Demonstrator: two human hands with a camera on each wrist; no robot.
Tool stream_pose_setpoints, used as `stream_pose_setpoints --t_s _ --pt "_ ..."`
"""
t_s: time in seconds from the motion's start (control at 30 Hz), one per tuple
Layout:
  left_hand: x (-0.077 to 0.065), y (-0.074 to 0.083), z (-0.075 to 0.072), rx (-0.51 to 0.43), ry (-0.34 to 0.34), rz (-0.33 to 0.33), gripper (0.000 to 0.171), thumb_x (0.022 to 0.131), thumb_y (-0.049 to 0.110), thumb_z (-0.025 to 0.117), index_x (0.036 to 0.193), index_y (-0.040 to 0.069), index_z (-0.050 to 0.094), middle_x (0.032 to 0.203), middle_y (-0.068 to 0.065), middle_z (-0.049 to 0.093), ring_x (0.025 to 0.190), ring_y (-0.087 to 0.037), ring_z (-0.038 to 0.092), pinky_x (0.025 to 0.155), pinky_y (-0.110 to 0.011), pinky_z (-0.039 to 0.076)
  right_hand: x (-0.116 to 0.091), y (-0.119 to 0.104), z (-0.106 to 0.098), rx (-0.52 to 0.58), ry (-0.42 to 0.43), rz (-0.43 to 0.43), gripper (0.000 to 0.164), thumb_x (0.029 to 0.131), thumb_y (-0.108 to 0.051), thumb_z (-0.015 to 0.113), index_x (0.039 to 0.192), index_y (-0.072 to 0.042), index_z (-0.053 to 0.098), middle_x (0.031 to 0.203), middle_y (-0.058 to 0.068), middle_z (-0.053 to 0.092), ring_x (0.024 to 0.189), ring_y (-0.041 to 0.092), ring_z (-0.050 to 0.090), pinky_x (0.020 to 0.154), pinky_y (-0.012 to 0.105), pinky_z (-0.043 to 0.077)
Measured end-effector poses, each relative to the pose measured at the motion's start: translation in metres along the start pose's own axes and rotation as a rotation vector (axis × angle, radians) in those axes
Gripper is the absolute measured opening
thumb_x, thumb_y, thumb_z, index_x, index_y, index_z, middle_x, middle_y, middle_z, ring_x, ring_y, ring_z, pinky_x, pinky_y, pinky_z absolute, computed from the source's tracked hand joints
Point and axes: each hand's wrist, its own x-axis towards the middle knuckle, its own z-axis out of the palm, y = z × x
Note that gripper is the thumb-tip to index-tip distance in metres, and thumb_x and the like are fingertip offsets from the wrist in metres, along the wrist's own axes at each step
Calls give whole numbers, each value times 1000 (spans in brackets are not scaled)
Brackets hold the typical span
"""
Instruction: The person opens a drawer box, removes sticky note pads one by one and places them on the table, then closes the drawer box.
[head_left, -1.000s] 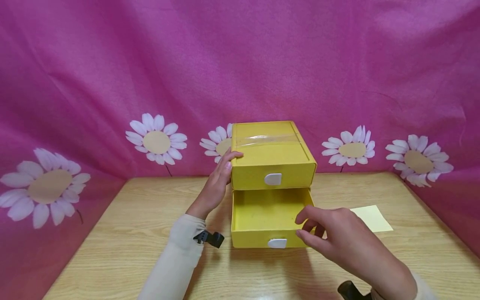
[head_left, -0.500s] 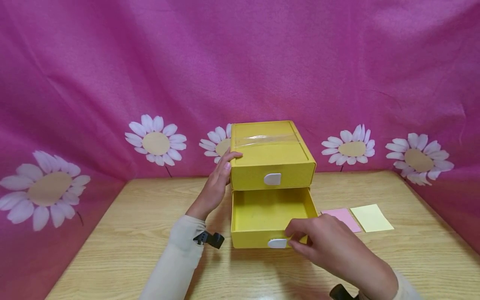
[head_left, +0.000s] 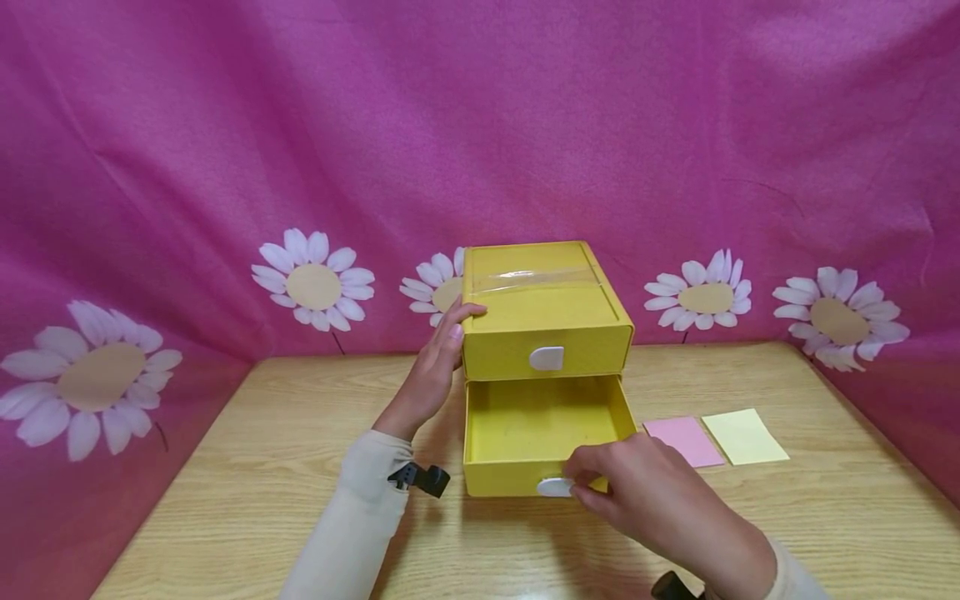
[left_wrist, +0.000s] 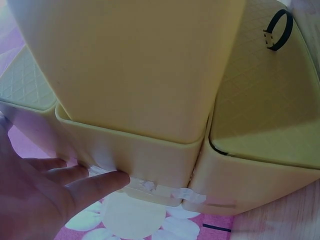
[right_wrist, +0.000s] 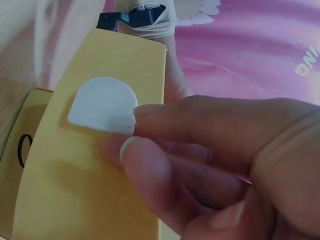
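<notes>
A yellow two-drawer box stands mid-table, its upper drawer pushed in and its lower drawer pulled out, with no contents showing. My left hand rests against the box's left side, one fingertip over the top edge; in the left wrist view its fingers reach out straight along the yellow wall. At the lower drawer's front, my right hand pinches the right edge of the white pull tab between thumb and index finger. The right wrist view shows that tab close up.
Right of the box, a pink paper square and a pale yellow paper square lie side by side on the wooden table. A magenta cloth with white daisies hangs behind. Clear tape crosses the box top.
My right hand has moved left and slightly down from beside the open drawer to its white tab, uncovering the pink paper. The left hand and the drawers have stayed put.
</notes>
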Motion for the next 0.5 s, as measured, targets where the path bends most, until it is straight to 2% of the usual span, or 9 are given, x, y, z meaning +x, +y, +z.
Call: stream_pose_setpoints --t_s 0.5 --pt "1 -1 0 15 2 1 41 106 25 21 142 12 36 161 -11 4 143 -31 19 104 -56 35 1 -1 5 -28 10 8 19 74 -8 78 76 -26 71 71 -22 62 61 0 49 50 23 40"
